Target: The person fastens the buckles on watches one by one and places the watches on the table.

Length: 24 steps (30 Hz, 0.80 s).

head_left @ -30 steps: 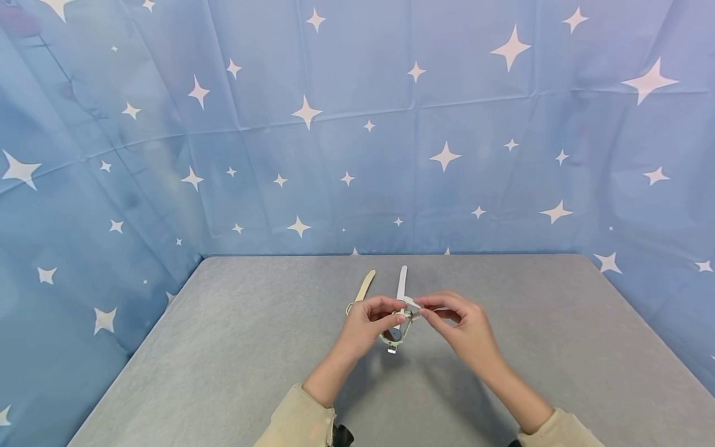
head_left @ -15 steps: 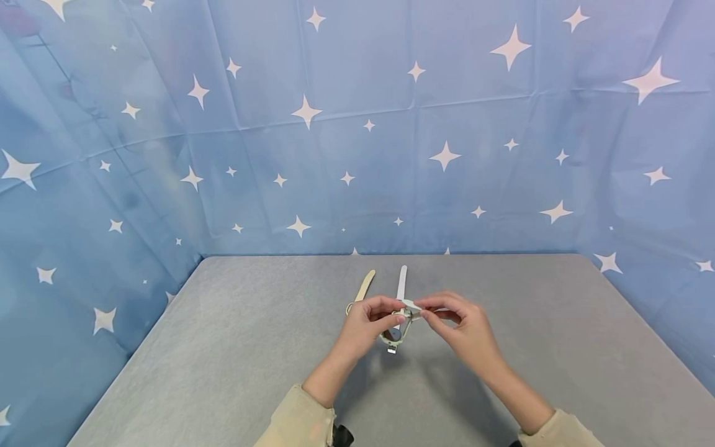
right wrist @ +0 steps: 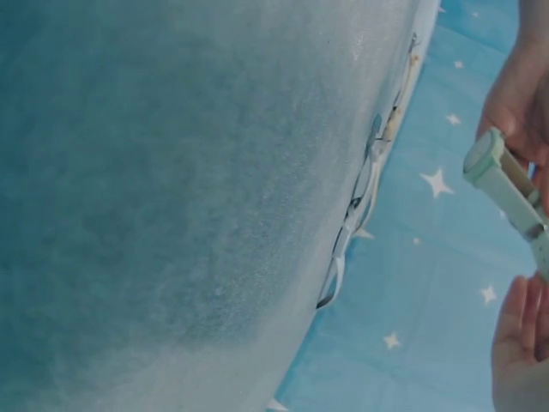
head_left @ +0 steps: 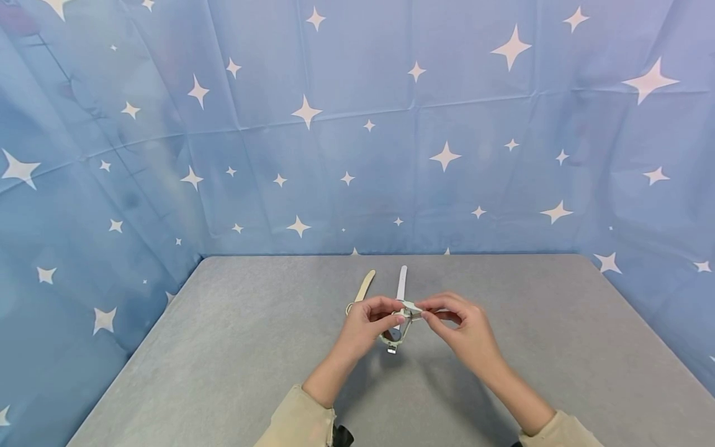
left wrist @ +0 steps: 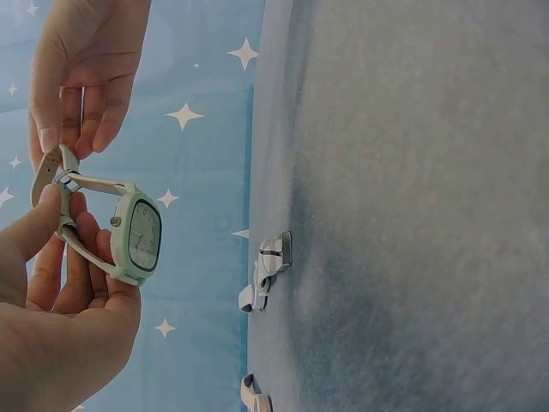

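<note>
A pale green wristwatch (left wrist: 147,233) with a squarish dial is held up in both hands above the table, its strap looped round. My left hand (head_left: 363,326) pinches the strap by the buckle, thumb on one side and fingers on the other, as the left wrist view shows. From the right, my right hand (head_left: 469,329) pinches the strap's loose end between thumb and fingers. The strap passes at the metal buckle (left wrist: 69,179); how far it is threaded cannot be made out. In the right wrist view the watch (right wrist: 506,184) shows edge-on, with part of the strap cut off.
Beyond the hands a white-strapped watch (head_left: 402,282) lies on the grey table (head_left: 234,347). To its left is a cream-yellow watch (head_left: 365,284), partly hidden by the left hand. A blue cloth with white stars (head_left: 363,155) hangs behind the table.
The strap end between the right fingers has tipped slightly flatter than one second ago. Both hands and the watches on the table stay almost exactly in place.
</note>
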Available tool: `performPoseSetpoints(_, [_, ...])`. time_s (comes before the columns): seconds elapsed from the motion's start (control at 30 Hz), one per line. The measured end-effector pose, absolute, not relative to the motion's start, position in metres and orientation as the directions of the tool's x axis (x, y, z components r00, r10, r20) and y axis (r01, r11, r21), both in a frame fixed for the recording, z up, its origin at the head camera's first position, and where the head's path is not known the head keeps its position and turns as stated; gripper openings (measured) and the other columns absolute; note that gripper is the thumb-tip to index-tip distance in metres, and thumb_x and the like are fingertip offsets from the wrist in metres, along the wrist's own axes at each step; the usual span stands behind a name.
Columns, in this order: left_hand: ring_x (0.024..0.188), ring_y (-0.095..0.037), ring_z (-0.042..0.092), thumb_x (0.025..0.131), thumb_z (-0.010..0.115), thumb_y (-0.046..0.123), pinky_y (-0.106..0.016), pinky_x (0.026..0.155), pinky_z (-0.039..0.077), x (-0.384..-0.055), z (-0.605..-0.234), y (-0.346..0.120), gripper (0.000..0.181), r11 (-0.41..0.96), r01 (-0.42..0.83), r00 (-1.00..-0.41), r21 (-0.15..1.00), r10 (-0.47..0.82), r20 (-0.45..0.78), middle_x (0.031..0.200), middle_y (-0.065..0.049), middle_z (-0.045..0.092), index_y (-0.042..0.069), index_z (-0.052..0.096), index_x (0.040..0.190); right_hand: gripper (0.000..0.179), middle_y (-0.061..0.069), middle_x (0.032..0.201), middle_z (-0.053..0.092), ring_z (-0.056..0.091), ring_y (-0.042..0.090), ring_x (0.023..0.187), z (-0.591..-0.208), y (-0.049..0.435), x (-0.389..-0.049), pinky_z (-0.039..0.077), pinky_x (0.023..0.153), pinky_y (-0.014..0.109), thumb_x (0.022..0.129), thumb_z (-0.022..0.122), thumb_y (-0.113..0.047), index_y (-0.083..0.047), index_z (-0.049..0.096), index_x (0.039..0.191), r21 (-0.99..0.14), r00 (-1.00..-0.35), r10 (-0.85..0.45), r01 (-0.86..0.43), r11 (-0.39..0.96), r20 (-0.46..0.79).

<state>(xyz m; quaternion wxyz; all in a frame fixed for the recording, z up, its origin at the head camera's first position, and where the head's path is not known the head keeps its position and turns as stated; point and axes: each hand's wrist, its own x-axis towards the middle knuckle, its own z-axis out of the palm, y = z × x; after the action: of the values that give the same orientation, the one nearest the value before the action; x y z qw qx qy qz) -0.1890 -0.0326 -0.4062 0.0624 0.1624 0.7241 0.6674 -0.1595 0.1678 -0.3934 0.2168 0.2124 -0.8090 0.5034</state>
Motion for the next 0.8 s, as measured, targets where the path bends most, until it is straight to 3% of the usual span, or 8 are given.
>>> performPoseSetpoints(0.17, [0.078,-0.008,0.062,0.091,0.072,0.012,-0.021,0.065,0.055,-0.1885,-0.4058,-0.0326,0.021,0.057,0.149,-0.941,0.987,0.316,0.123,0.104,-0.021,0.072,0.0,0.071,0.108,0.02,0.003,0.094,0.073,0.065,-0.003,0.088,-0.3931,0.168,-0.1593,0.056,0.077,0.014,0.087,0.072,0.003,-0.011,0.076,0.1,-0.712,-0.807,-0.13,-0.573,0.405,0.576])
performPoseSetpoints(0.5, [0.08,-0.014,0.064,0.091,0.072,0.011,-0.023,0.064,0.056,-0.1889,-0.406,-0.0327,0.021,0.053,0.148,-0.94,0.988,0.318,0.124,0.105,-0.024,0.071,-0.001,0.071,0.109,0.022,0.004,0.093,0.073,0.067,0.003,0.087,-0.3946,0.1684,-0.1604,0.056,0.077,0.014,0.085,0.072,0.007,-0.01,0.076,0.098,-0.699,-0.792,-0.139,-0.594,0.397,0.594])
performPoseSetpoints(0.8, [0.082,-0.023,0.064,0.091,0.073,0.011,-0.02,0.063,0.054,-0.1884,-0.4059,-0.032,0.019,0.057,0.15,-0.942,0.987,0.31,0.125,0.105,-0.021,0.072,0.004,0.073,0.108,0.02,0.001,0.09,0.072,0.065,-0.002,0.084,-0.3957,0.1691,-0.1609,0.056,0.075,0.014,0.084,0.074,0.006,-0.011,0.076,0.095,-0.702,-0.804,-0.142,-0.577,0.416,0.577])
